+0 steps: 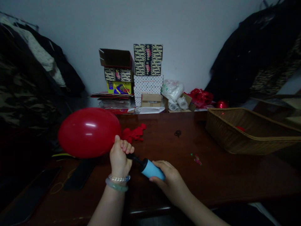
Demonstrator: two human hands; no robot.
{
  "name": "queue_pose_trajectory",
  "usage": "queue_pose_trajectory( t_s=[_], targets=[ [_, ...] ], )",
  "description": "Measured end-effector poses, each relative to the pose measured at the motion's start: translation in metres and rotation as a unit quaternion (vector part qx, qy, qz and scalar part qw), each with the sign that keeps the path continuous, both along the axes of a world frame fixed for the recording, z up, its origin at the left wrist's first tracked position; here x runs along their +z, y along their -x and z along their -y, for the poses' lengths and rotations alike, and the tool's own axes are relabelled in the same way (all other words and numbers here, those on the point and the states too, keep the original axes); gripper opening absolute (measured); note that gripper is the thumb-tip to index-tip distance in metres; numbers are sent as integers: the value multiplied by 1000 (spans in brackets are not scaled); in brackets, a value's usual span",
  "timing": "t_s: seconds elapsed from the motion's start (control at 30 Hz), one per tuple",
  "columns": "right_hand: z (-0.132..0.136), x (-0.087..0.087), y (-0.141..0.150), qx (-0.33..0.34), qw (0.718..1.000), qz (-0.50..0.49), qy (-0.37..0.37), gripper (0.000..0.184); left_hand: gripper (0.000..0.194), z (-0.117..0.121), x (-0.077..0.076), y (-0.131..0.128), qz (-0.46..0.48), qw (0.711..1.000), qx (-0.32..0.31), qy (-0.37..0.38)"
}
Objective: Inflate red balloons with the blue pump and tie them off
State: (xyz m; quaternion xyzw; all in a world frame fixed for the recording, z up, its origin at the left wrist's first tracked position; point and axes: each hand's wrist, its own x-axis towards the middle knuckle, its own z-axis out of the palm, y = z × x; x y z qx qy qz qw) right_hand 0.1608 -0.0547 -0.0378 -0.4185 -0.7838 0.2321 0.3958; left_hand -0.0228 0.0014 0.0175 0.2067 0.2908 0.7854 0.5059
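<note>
A blown-up red balloon (pixel 89 133) extends to the left from my left hand (pixel 121 153). That hand is closed around the balloon's neck and the black nozzle end (pixel 135 158) of a hand pump; my fingers hide where the two meet. My right hand (pixel 168 179) wraps the pump's light blue barrel (pixel 151 169), which slants down to the right. Just behind my left hand lies a small heap of limp red balloons (pixel 135 132) on the brown table (pixel 164 142).
At the right stands a woven basket (pixel 235 135) with something red inside. Stacked boxes (pixel 148 72) line the wall. A black tangle (pixel 177 133) and small coloured bits (pixel 197 160) lie mid-table. Dark phones (pixel 80 174) rest at the left. Clothes hang on both sides.
</note>
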Motion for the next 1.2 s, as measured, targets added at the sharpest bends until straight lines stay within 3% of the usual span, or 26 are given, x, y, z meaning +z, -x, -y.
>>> queue_pose_trajectory(
  t_s=[0.13, 0.4, 0.67, 0.87, 1.03, 1.2],
  targets=[
    [1, -2, 1, -2, 999, -21, 44, 39, 48, 1, -6, -15, -15, 1000, -19, 20],
    [4, -10, -18, 16, 998, -13, 61, 39, 47, 0, -10, -22, -13, 999, -16, 35],
    [17, 8, -67, 23, 988, 45, 148, 34, 45, -1, 2, -36, 9, 999, -22, 45],
    [22, 11, -111, 46, 973, -17, 228, 33, 45, 6, 4, -74, 5, 998, -49, 38],
    [25, 30, -139, 73, 970, -42, 229, 34, 43, 12, 23, -94, 21, 998, -58, 28],
    [17, 40, -146, 77, 964, -58, 249, 38, 43, 4, 39, -102, 16, 997, -73, 15]
  ],
)
